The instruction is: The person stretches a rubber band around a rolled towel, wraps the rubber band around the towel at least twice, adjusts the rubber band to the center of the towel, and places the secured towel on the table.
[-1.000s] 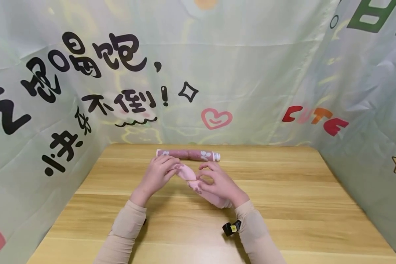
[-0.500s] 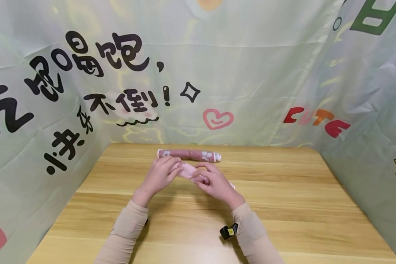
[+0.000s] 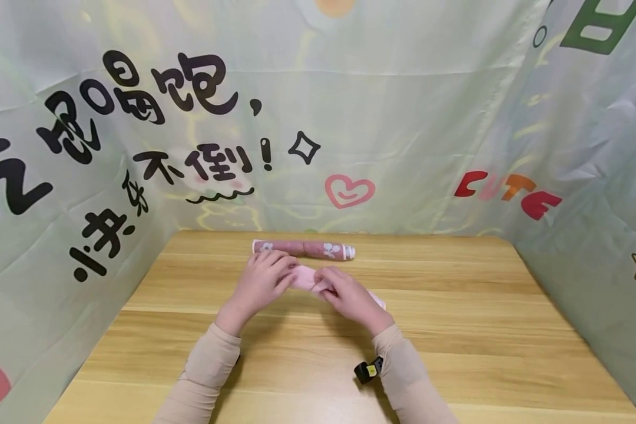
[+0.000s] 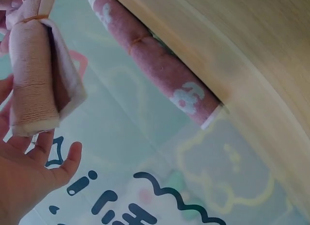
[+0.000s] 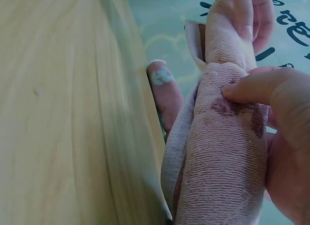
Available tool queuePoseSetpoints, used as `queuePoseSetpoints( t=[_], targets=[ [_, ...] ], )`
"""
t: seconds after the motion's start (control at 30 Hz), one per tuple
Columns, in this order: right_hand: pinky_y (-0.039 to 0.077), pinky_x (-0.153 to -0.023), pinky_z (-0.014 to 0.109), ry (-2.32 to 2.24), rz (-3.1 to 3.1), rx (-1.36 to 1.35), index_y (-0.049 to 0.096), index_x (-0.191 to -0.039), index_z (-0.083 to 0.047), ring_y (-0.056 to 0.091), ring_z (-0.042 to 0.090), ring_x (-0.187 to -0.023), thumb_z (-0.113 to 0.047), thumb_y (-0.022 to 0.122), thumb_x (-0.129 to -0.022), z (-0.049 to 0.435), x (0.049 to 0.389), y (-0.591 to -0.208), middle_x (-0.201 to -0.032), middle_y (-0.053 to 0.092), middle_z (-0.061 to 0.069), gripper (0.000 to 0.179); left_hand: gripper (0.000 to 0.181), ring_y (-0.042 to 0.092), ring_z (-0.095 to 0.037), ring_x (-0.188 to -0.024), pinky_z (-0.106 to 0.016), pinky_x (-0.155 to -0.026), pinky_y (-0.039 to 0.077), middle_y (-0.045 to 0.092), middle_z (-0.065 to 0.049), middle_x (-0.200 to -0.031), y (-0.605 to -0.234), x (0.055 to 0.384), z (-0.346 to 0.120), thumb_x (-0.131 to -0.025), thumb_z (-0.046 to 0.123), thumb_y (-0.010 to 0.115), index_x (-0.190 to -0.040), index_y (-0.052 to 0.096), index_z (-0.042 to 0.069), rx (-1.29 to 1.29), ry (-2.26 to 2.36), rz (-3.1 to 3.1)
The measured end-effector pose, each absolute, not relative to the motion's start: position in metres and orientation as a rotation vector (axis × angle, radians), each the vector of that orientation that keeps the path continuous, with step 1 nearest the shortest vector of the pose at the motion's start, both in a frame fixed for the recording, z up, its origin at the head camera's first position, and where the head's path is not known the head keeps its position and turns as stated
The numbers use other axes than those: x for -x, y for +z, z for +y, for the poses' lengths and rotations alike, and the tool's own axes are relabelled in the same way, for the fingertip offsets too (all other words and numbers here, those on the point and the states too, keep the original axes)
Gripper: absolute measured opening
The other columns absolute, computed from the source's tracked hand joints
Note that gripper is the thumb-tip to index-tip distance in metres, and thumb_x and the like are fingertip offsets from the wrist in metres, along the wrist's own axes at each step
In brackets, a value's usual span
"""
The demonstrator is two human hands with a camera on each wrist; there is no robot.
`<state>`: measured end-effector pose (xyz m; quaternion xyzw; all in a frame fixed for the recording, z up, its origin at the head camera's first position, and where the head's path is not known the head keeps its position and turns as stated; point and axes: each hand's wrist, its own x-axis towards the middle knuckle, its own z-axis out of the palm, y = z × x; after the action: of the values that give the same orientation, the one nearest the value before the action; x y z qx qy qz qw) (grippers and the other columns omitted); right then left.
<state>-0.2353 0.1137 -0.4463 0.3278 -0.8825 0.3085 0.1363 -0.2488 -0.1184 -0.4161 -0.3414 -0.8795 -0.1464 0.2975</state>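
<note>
A light pink rolled towel [image 3: 304, 278] is held between both hands over the table. A thin orange-brown rubber band [image 4: 36, 18] cinches its middle, and one loose flap stands out along its side in the left wrist view. My left hand [image 3: 259, 282] holds the left end, fingers curled round it. My right hand [image 3: 352, 297] grips the roll near the middle; in the right wrist view its thumb [image 5: 261, 87] presses on the towel beside a dark pink patch, with the other fingers partly hidden behind.
A dark pink rolled towel [image 3: 302, 248] with pale flower patterns lies across the back of the wooden table [image 3: 456, 330], just beyond the hands. A printed cloth backdrop [image 3: 403, 118] surrounds the table at the back and sides.
The light pink towel's right end has swung up and away from me. My right hand's fingers have closed in on the roll at the band, which they now cover in the head view.
</note>
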Motion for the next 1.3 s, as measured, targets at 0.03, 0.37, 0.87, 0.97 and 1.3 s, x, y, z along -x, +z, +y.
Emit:
queuePoseSetpoints(
  t=[0.03, 0.37, 0.87, 0.97, 1.3],
  targets=[
    [0.056, -0.081, 0.032, 0.911, -2.562, -0.945, 0.058, -0.108, -0.015, 0.064, 0.015, -0.093, -0.010, 0.067, -0.091, 0.115, 0.236, -0.446, -0.107, 0.063, 0.002, 0.020, 0.028, 0.060, -0.026, -0.106, -0.051, -0.098, 0.045, 0.067, -0.002, -0.108, -0.417, 0.249, -0.118, -0.086, 0.029, 0.074, -0.110, 0.069, 0.017, 0.926, -0.379, -2.336],
    [0.047, -0.074, 0.024, 1.197, -2.607, -0.938, 0.057, -0.105, -0.014, 0.052, 0.011, -0.083, -0.003, 0.062, -0.091, 0.122, 0.241, -0.445, -0.100, 0.060, 0.002, 0.019, 0.048, 0.055, -0.025, -0.107, -0.052, -0.096, 0.045, 0.065, -0.002, -0.113, -0.427, 0.251, -0.115, -0.073, 0.033, 0.084, -0.116, 0.067, 0.019, 1.005, -0.184, -2.227],
    [0.048, -0.074, 0.023, 1.201, -2.640, -0.984, 0.059, -0.109, -0.014, 0.053, 0.011, -0.084, -0.007, 0.067, -0.087, 0.121, 0.237, -0.441, -0.107, 0.061, 0.004, 0.024, 0.026, 0.059, -0.019, -0.092, -0.045, -0.088, 0.045, 0.070, 0.003, -0.103, -0.429, 0.249, -0.115, -0.082, 0.028, 0.075, -0.107, 0.070, 0.021, 1.010, -0.212, -2.237],
    [0.051, -0.074, 0.023, 1.254, -2.631, -0.995, 0.059, -0.112, -0.013, 0.056, 0.011, -0.085, -0.009, 0.069, -0.087, 0.121, 0.235, -0.441, -0.115, 0.061, 0.006, 0.028, 0.024, 0.059, -0.019, -0.090, -0.044, -0.088, 0.045, 0.071, 0.003, -0.102, -0.429, 0.249, -0.115, -0.082, 0.026, 0.076, -0.105, 0.070, 0.020, 1.002, -0.211, -2.222],
    [0.051, -0.069, 0.019, 0.951, -2.612, -0.993, 0.058, -0.096, -0.015, 0.059, 0.007, -0.079, -0.022, 0.073, -0.087, 0.112, 0.236, -0.444, -0.091, 0.060, -0.003, 0.019, 0.023, 0.058, -0.019, -0.090, -0.046, -0.088, 0.044, 0.071, 0.003, -0.100, -0.428, 0.249, -0.116, -0.084, 0.028, 0.072, -0.106, 0.071, 0.019, 1.007, -0.185, -2.185]
  ],
)
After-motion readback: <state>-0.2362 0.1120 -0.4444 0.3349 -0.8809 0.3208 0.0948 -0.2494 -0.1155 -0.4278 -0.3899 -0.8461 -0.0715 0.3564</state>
